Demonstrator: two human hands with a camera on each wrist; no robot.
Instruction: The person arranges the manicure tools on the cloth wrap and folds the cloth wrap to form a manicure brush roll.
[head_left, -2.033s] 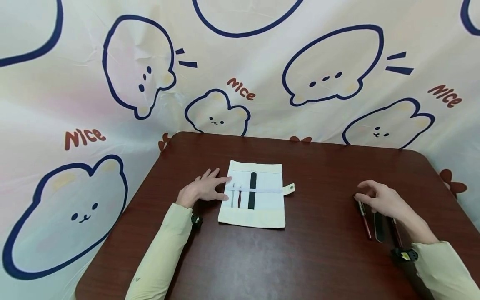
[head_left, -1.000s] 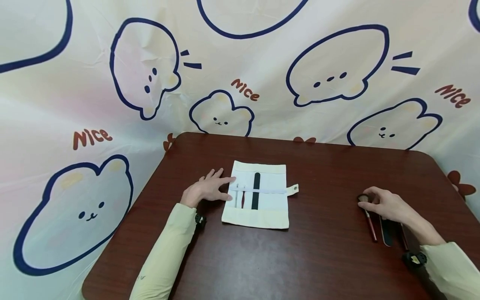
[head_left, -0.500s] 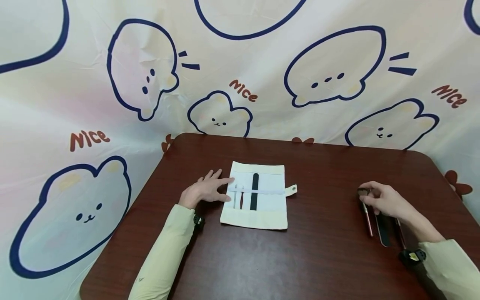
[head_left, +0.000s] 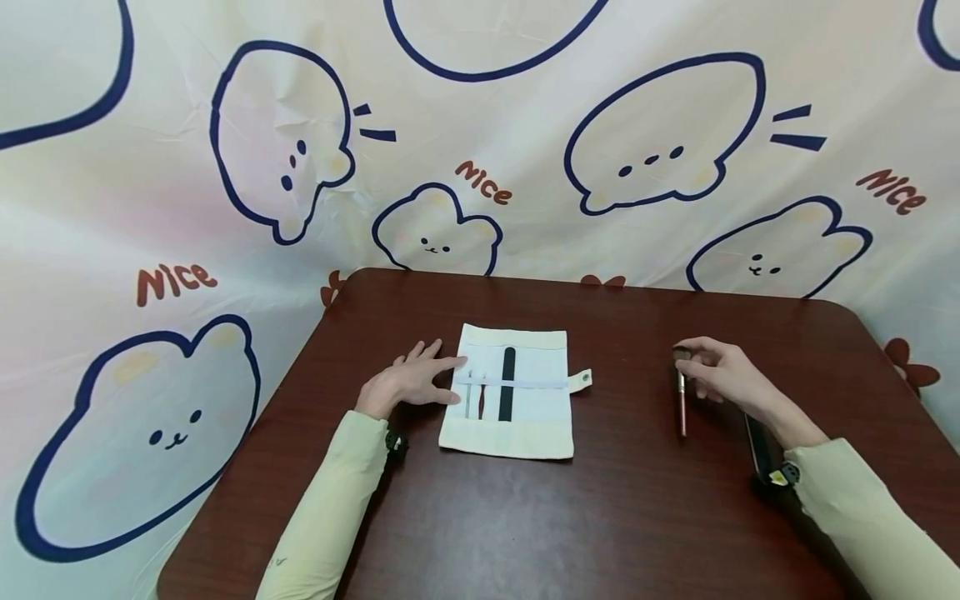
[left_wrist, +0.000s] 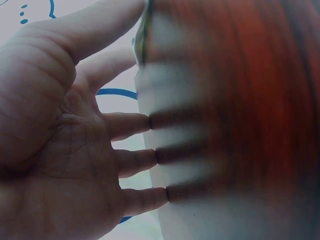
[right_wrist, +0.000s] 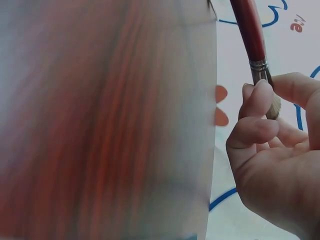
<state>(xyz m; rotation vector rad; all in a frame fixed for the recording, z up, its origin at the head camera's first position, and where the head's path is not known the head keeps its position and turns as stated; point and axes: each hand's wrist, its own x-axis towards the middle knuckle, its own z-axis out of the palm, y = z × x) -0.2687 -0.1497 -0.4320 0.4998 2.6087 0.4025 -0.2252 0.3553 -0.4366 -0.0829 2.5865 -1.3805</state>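
My right hand (head_left: 723, 375) pinches a makeup brush (head_left: 682, 408) near its bristle end, its red handle pointing toward me. In the right wrist view, the thumb and fingers of the right hand (right_wrist: 275, 160) close on the brush (right_wrist: 250, 30) around its metal collar and pale bristles. My left hand (head_left: 408, 381) lies with spread fingers on the table, thumb and index finger touching the left edge of a white fabric roll pouch (head_left: 506, 442). Under the pouch's elastic band sit a thin silvery tool (head_left: 468, 400), a thin dark red tool (head_left: 482, 402) and a black flat strip (head_left: 507, 396).
A dark flat file-like strip (head_left: 757, 442) lies partly hidden under my right forearm. The pouch's snap strap (head_left: 580, 381) sticks out to the right on the brown table (head_left: 615, 517). A white printed cloth (head_left: 540, 233) hangs behind the table.
My right hand has picked up the brush from among the things on the right and moved left with it. My left hand has stayed at the pouch's edge.
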